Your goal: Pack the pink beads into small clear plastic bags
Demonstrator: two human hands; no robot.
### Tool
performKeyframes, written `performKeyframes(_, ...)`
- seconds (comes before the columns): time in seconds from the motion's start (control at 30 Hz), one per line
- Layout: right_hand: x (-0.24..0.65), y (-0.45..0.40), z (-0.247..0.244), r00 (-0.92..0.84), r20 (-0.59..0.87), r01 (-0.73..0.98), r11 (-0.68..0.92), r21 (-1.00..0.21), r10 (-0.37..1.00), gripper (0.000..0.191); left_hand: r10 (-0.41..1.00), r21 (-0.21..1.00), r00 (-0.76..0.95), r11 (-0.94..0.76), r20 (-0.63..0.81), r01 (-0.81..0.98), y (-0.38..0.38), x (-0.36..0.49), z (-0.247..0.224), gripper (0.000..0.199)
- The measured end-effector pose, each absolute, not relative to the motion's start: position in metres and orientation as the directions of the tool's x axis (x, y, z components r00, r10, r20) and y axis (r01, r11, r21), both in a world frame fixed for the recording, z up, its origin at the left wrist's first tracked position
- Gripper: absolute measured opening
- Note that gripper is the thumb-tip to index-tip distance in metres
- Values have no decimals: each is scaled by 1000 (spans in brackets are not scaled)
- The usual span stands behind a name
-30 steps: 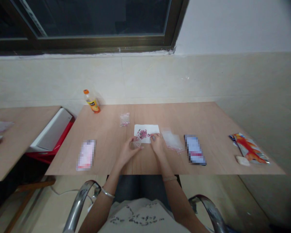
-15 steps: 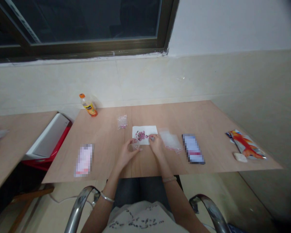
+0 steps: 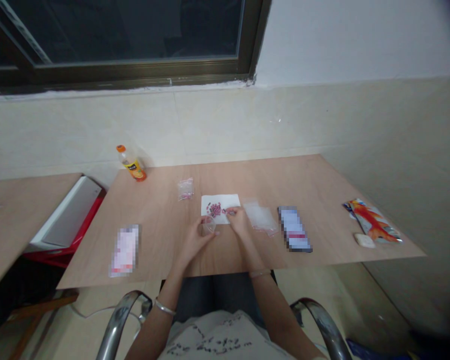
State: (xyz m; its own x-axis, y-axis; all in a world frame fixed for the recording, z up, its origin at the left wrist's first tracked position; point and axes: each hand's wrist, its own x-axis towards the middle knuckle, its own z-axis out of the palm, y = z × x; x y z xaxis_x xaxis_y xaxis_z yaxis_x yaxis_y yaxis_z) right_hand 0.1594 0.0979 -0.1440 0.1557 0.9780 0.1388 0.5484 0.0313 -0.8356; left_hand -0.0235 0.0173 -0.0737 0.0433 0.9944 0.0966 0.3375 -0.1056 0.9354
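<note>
Left hand (image 3: 194, 239) is gripping a little clear plastic cup (image 3: 209, 225), while the right hand (image 3: 240, 223) pinches shut right beside small pink beads (image 3: 214, 209) on a white paper sheet (image 3: 229, 201).

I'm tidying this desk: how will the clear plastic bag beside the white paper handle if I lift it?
Likely floppy and very light: the clear plastic bag lies flat and looks nearly empty. Its thin, glossy film may also slide easily on the smooth wooden tabletop.

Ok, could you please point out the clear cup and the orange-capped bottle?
Clear cup (image 3: 209, 225), head view, on its side wall.
Orange-capped bottle (image 3: 133, 169), head view, on its label.
</note>
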Motion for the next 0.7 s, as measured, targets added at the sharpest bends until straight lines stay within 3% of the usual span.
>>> performKeyframes(0.43, 143, 101, -150, 170, 215, 500, 104, -860, 962, 18, 993, 937, 50, -120, 110, 329, 14, -21, -63, 39)
performKeyframes(0.57, 142, 89, -127, 210, 259, 468, 136, -873, 943, 16, 994, 938, 37, -113, 106, 329, 13, -24, -68, 42)
performKeyframes(0.7, 139, 70, -84, 229, 271, 305, 196, -932, 935, 19, 994, 945, 43, -113, 104, 307, 14, -25, -71, 41)
